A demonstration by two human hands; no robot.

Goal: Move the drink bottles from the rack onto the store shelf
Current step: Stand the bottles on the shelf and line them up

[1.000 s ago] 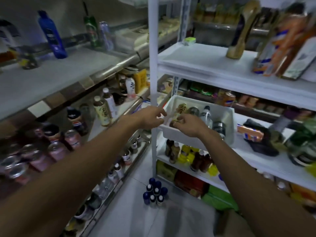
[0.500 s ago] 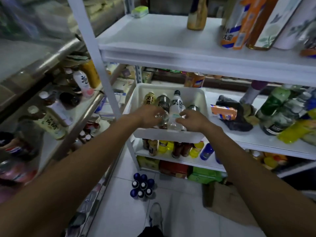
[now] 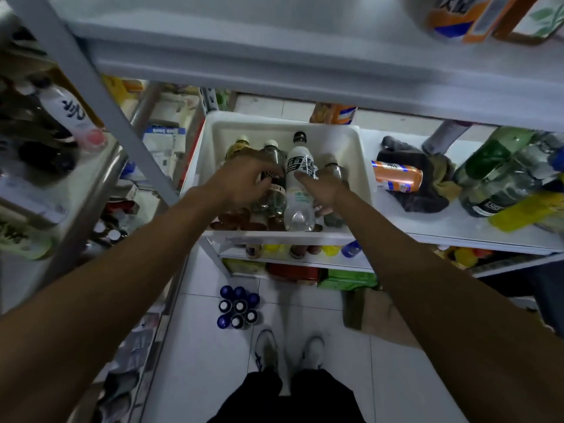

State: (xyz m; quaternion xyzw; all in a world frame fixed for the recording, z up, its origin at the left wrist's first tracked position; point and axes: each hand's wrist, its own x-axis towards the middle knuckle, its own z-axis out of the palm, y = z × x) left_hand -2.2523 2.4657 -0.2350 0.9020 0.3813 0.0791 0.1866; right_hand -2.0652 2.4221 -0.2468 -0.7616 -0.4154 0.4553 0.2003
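A white plastic bin (image 3: 360, 166) sits on the middle shelf of the white rack (image 3: 457, 221) and holds several drink bottles lying side by side. My left hand (image 3: 241, 183) reaches into the bin, its fingers curled round a dark soda bottle (image 3: 273, 166). My right hand (image 3: 325, 189) grips a white-labelled bottle with a black cap (image 3: 297, 206) from its right side, thumb on the label. A yellowish bottle (image 3: 239, 146) lies at the bin's left and a dark bottle (image 3: 335, 169) at its right, partly hidden by my hands.
The store shelf (image 3: 100, 166) with bottles stands at the left, behind a slanted white post (image 3: 100, 96). An orange can (image 3: 396, 175), dark cloths and green bottles (image 3: 494, 160) lie right of the bin. Blue-capped bottles (image 3: 238, 306) stand on the floor by my feet.
The view has tilted down and closer to the bin. Both hands have gone from the bin's front rim deeper among the bottles and closed on two of them.
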